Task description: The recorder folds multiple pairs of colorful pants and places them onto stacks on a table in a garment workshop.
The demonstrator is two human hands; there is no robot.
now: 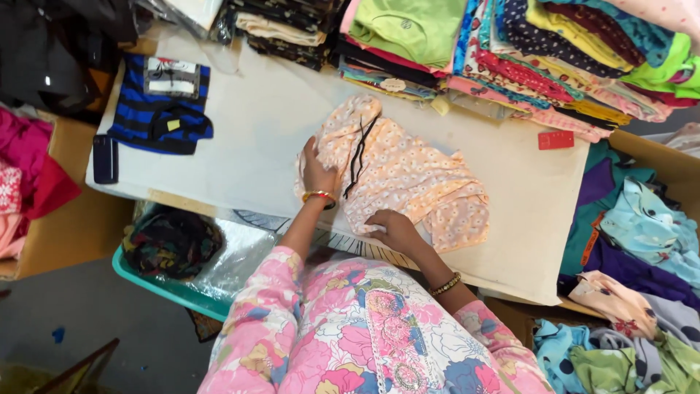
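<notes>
- My left hand (318, 172) lies flat, fingers together, pressing on the left edge of the peach cotton garment with small white flowers (408, 179). It grips nothing.
- My right hand (394, 228) rests palm down on the near edge of the same garment, fingers loosely curled onto the cloth. Whether they pinch a fold I cannot tell.
- The garment sits in the middle of the white padded worktable (255, 124), just in front of me, with a thin black cord (359, 157) lying across its upper left part.
- As I judge it, the folding is partly done: the left part is turned in under my left hand, while the right side is rumpled and spread loose. It has not yet joined a pile.
- Count: one peach garment in hand and one black cord on it.
- One blue and black striped folded garment with a white card tag (160, 106) lies at the far left of the table, well apart from my hands.
- One dark slab-shaped phone-like object (105, 158) lies at the table's left edge, and one small red card (555, 139) at the far right.
- Several stacks of folded coloured clothes (510, 51) run along the far edge; I cannot count them exactly.
- One teal plastic tub (157, 281) stands below the table beside me.
- I wear two bangles, one on each wrist.
</notes>
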